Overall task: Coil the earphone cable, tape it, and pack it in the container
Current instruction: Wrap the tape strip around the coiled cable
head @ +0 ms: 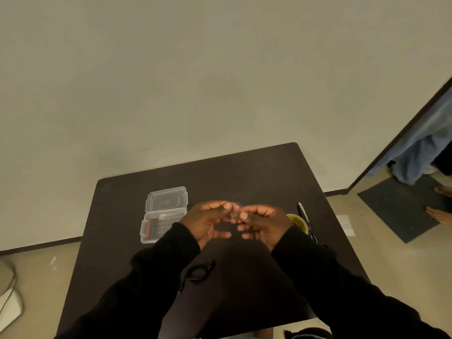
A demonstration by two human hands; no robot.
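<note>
A small clear piece of tape [234,213] is pinched between the fingertips of the left hand [208,222] and the right hand [263,222], which are raised together above the dark table [244,172]. The other fingers of both hands are curled loosely. The coiled black earphone cable [199,271] is left lying on the table, below the left wrist and nearer the body, untouched by either hand. The clear plastic container [162,215] is seen open just to the left of the left hand, its lid folded back. A yellowish tape roll [298,222] and a pair of scissors [305,220] are placed just beyond the right hand, on its right side.
</note>
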